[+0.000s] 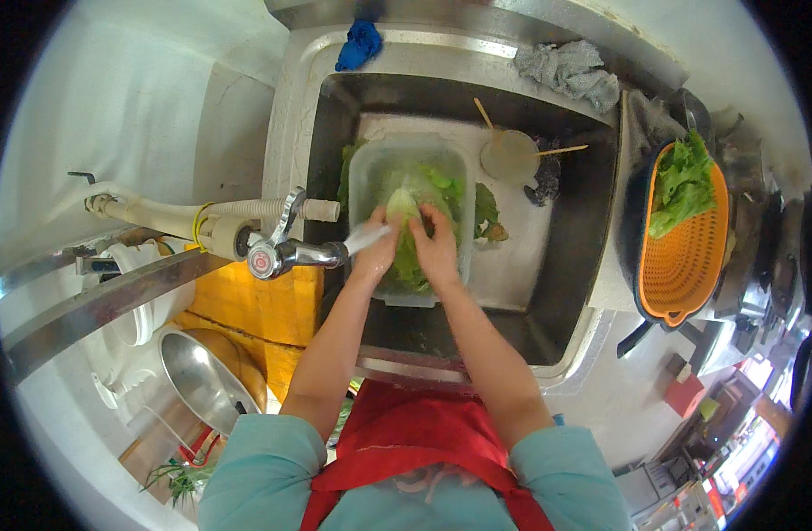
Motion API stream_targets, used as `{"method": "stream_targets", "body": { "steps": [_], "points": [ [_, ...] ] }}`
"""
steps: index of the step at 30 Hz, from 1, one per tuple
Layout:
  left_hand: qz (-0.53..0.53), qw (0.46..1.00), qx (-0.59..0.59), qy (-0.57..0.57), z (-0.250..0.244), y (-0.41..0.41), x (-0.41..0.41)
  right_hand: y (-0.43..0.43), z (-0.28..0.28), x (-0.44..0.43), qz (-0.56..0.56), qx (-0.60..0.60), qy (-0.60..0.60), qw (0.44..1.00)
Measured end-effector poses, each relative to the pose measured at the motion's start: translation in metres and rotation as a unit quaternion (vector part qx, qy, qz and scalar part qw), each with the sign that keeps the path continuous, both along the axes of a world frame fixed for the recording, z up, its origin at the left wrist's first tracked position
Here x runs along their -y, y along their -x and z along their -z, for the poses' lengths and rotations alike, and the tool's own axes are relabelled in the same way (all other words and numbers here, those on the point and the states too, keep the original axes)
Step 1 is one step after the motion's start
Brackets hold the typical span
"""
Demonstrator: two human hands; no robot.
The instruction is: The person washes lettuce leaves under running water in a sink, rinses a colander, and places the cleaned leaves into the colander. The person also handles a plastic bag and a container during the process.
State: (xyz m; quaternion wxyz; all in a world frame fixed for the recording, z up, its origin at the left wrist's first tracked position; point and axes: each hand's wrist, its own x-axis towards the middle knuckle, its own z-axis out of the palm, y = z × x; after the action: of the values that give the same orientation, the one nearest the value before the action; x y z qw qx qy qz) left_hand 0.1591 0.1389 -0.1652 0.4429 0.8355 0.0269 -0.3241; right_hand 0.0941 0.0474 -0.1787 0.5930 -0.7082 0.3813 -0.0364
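Note:
A pale-based head of leafy lettuce (402, 201) is between my hands, its cut end pointing away from me. My left hand (377, 245) grips its left side, and my right hand (436, 242) holds the right side with bent fingers. Both hands are inside a translucent plastic tub (371, 162) with more green leaves in it. Water (367, 237) runs from the chrome faucet (300, 254) onto my left hand. The tub stands in a steel sink (512, 265). Loose leaves (487, 211) lie beside the tub.
A pale round container (510, 158) with two wooden sticks sits in the sink's far right. An orange colander (688, 265) holding lettuce leaves (684, 182) rests at right. On the rim lie a blue cloth (359, 45) and a grey cloth (568, 70). A ribbed hose (320, 210) juts in from the left.

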Motion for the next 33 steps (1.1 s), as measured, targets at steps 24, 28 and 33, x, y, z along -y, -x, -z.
{"method": "stream_targets", "body": {
  "steps": [24, 28, 33],
  "points": [
    [0.271, 0.918, 0.234, -0.171, -0.007, 0.002, -0.003, 0.007, 0.016, 0.021, -0.161, 0.019, -0.119, 0.98],
    [0.333, 0.931, 0.144, -0.052, -0.026, -0.007, -0.007, 0.011, 0.003, 0.018, -0.2, -0.026, -0.028, 0.979],
    [0.435, 0.89, 0.123, -0.054, -0.028, -0.016, -0.011, 0.008, -0.012, 0.02, -0.239, -0.109, 0.013, 0.965]
  ]
}}
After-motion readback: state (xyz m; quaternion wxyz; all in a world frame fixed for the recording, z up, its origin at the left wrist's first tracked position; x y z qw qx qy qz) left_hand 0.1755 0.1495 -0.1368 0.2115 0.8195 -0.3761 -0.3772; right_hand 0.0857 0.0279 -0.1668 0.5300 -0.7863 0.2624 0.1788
